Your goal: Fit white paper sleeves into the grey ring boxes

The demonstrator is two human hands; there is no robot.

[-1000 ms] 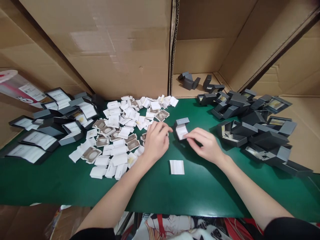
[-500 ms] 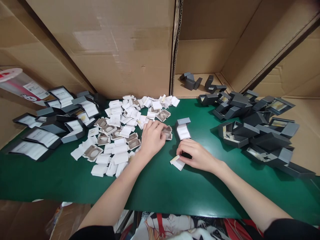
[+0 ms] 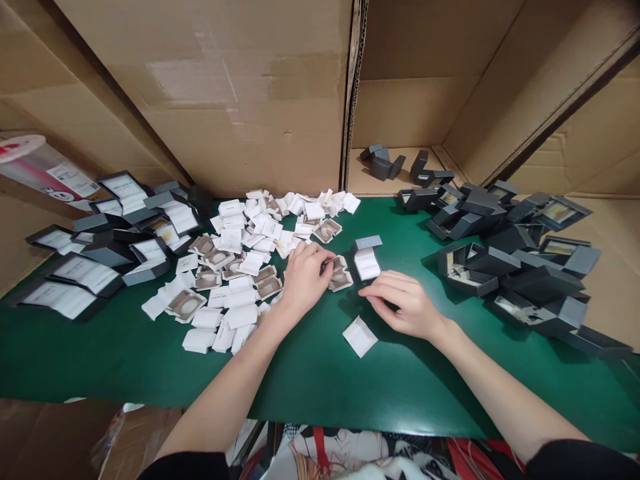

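Note:
On the green table top my left hand pinches a small beige ring insert at the edge of a heap of white and beige inserts. Just to its right stands a small open grey box with a white lining. My right hand lies below that box, fingers loosely curled and pointing left, with nothing seen in them. A single white insert lies flat on the cloth in front of my right hand.
Open grey boxes with white cards are piled at the left. A heap of dark grey hinged boxes fills the right side. Cardboard walls close off the back. A clear pink-labelled tub lies at the far left.
My right hand let the white insert drop onto the cloth and drew back up toward the open box. My left hand pulled a beige insert out of the heap toward the box.

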